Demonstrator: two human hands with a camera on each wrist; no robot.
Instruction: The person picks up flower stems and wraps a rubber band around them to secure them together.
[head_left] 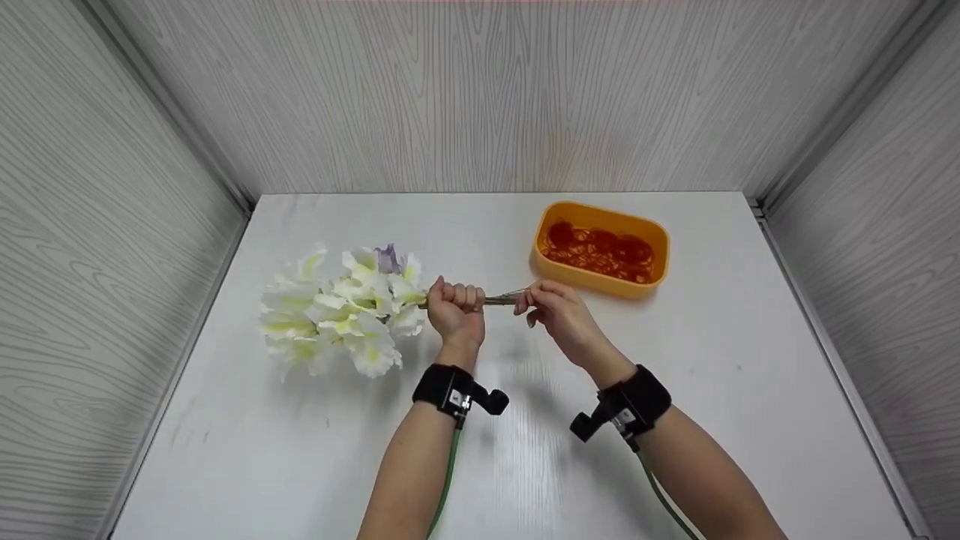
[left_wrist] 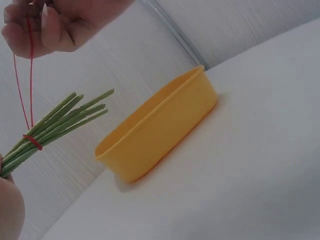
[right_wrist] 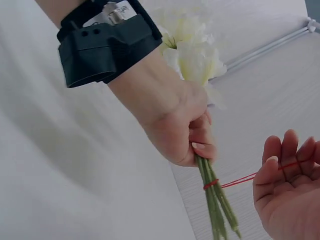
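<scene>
My left hand (head_left: 454,301) grips the green stems (head_left: 501,301) of a bunch of white and pale-yellow flowers (head_left: 337,313), holding it level above the table with the blooms to the left. A red rubber band (left_wrist: 33,142) is wrapped round the stems (left_wrist: 55,126) just past my fist (right_wrist: 186,137). My right hand (head_left: 546,301) pinches a loop of that band (right_wrist: 243,178) and pulls it taut away from the stems (right_wrist: 215,196). In the left wrist view the right hand's fingers (left_wrist: 47,27) hold the stretched band above the stem ends.
An orange oval tub (head_left: 602,249) of red rubber bands stands on the white table (head_left: 300,450) just behind my right hand; its side (left_wrist: 157,132) shows in the left wrist view. Grey wood-grain walls close in the back and both sides.
</scene>
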